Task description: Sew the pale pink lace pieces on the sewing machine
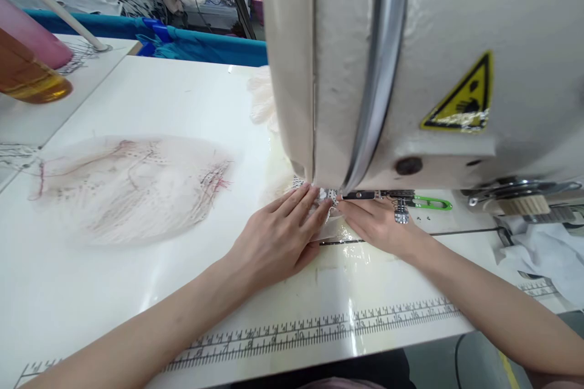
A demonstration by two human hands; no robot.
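Observation:
My left hand (278, 234) lies flat, fingers stretched over a piece of white lace fabric (331, 228) beneath the sewing machine head (337, 73). My right hand (376, 225) is on the other side of the lace, its extended fingers touching the fabric's right edge. Its fingertips are partly hidden behind a dark metal bar (362, 195) of the machine. The needle is out of sight behind the machine head. Just beyond my right hand lies a pair of green thread snips (433, 202).
Sheer fabric with loose threads (137, 188) lies on the left of the white table (219, 292). A printed ruler (319, 333) runs along the front edge. White cloth (542, 255) sits at right. A bottle of amber liquid (31, 73) and a pink cone (39, 33) stand at far left.

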